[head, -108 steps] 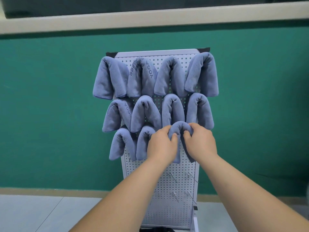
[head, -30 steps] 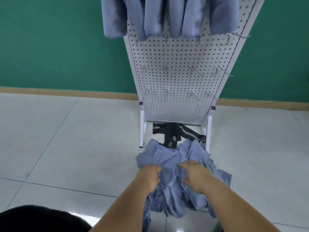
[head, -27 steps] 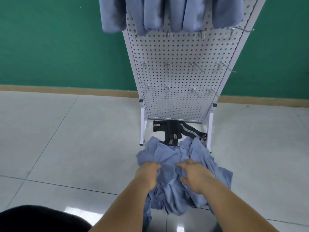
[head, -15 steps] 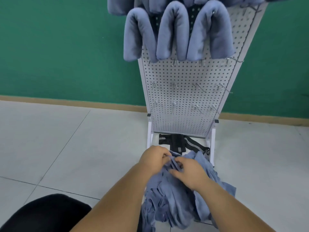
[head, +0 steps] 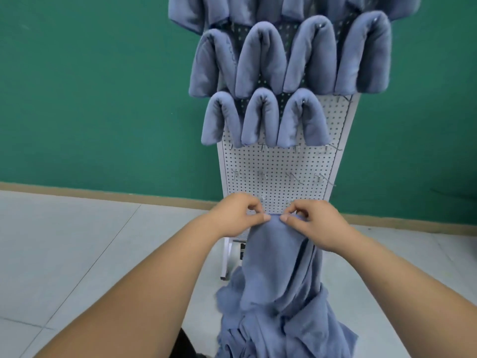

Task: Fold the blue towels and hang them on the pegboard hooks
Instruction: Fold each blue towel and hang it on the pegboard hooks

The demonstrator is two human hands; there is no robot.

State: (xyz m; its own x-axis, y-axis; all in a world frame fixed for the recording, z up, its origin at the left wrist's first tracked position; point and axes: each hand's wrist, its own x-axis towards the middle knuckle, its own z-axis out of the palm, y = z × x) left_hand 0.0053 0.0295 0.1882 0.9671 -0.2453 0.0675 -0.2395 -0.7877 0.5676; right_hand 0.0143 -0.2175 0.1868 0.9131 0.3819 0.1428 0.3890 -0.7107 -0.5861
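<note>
A blue towel (head: 273,254) is held up by its top edge in front of the lower part of the pegboard (head: 278,161). The edge is pinched between thumb and forefinger of the left hand (head: 236,215) and likewise of the right hand (head: 316,223). The two pinches are set close together and the remaining fingers are curled. From the hands the cloth hangs down unfolded, and its lower end is lost among a crumpled pile of blue towels (head: 284,332) lying on the floor (head: 77,254) at the foot of the board.

Higher on the board, folded towels (head: 260,117) are draped over pegs in rows. Three are seen side by side in the lowest row and four in the row above it, while a further row is cut off by the top of the frame. Below the hung towels, bare metal hooks (head: 320,177) are seen in rows across the white perforated panel, and the lowest of them are partly hidden behind the hands.

The board is carried on a white leg (head: 227,257) that is visible beside the left wrist. It is stood against a green wall (head: 103,99) with a tan skirting (head: 103,195) along the pale tiled floor.
</note>
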